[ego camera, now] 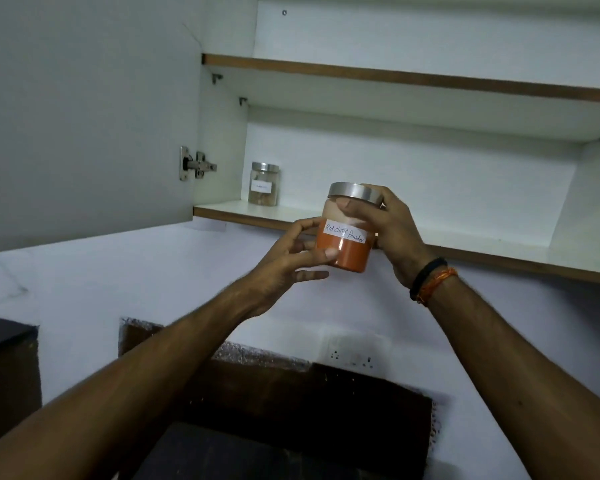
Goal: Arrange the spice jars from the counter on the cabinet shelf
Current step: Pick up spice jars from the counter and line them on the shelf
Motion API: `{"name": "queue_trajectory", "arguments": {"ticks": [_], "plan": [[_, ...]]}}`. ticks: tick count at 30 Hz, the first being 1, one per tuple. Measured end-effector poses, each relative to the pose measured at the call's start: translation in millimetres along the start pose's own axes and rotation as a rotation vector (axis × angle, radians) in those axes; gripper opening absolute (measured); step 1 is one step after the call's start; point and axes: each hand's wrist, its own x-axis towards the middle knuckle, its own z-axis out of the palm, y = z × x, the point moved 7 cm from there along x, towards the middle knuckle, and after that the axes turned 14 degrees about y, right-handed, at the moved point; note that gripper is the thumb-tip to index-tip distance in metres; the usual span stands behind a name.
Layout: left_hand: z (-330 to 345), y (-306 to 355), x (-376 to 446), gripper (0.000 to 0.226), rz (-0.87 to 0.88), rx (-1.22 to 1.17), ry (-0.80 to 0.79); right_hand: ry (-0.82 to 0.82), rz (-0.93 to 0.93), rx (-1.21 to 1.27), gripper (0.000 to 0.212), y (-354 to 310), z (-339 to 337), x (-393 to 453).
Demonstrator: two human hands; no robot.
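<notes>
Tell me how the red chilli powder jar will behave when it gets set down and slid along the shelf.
The red chilli powder jar looks rigid, and being roughly half full it should sit bottom-heavy and stable. Its smooth clear wall may be slippery, which may be why both the left hand and right hand hold it.

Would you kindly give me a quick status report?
Both hands, left hand and right hand, on chilli powder jar, below bottom shelf. One jar shelved far left. Path clear.

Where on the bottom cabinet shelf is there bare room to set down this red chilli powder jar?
The lower white shelf is bare from the steel-lidded glass jar of pale contents in its back left corner to the right wall. The red chilli powder jar, gripped by the left hand and right hand, fits there.
</notes>
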Motion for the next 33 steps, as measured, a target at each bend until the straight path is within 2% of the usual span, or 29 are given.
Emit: {"name": "queue_trajectory", "arguments": {"ticks": [3,5,7,9,10,12,16,21,24,28,33], "plan": [[-15.6,20.6,23.5,0.06,0.042,-0.01,0.001,0.034,-0.025,0.025,0.047,-12.7,-2.5,16.7],[-27.8,32.3,41.7,0.046,0.121,0.129,0.075,0.056,-0.054,0.034,0.047,-18.7,-3.6,25.9],[-39.5,41.6,60.1,0.033,0.306,0.531,0.144,0.078,-0.069,0.046,0.046,-21.4,-3.9,34.4],[-42.8,40.6,75.6,0.031,0.487,1.014,0.087,0.085,-0.074,0.044,0.043,-21.9,-1.4,41.4],[-43.9,34.9,83.4,0.038,0.517,1.196,0.027,0.084,-0.079,0.039,0.042,-21.9,0.6,45.1],[-49.2,20.6,98.8,0.054,0.442,1.381,-0.079,0.082,-0.1,0.023,0.042,-22.5,4.7,52.9],[-49.9,1.4,123.0,0.058,0.237,1.426,-0.188,0.081,-0.142,-0.017,0.042,-25.1,14.7,68.4],[-46.5,-6.2,145.7,0.068,0.2,1.543,-0.29,0.056,-0.198,-0.087,0.044,-29.6,31.0,91.9],[-51.2,-7.1,157.1,0.071,0.25,1.64,-0.347,0.047,-0.251,-0.159,0.046,-30.1,41.5,109.6],[-54.8,-10.6,170.8,0.08,0.417,1.73,-0.378,0.037,-0.286,-0.231,0.049,-22.8,56.2,140.8],[-64.2,-15.0,179.4,0.094,0.535,1.627,-0.294,0.009,-0.284,-0.251,0.052,-5.1,80.6,184.0]]}}
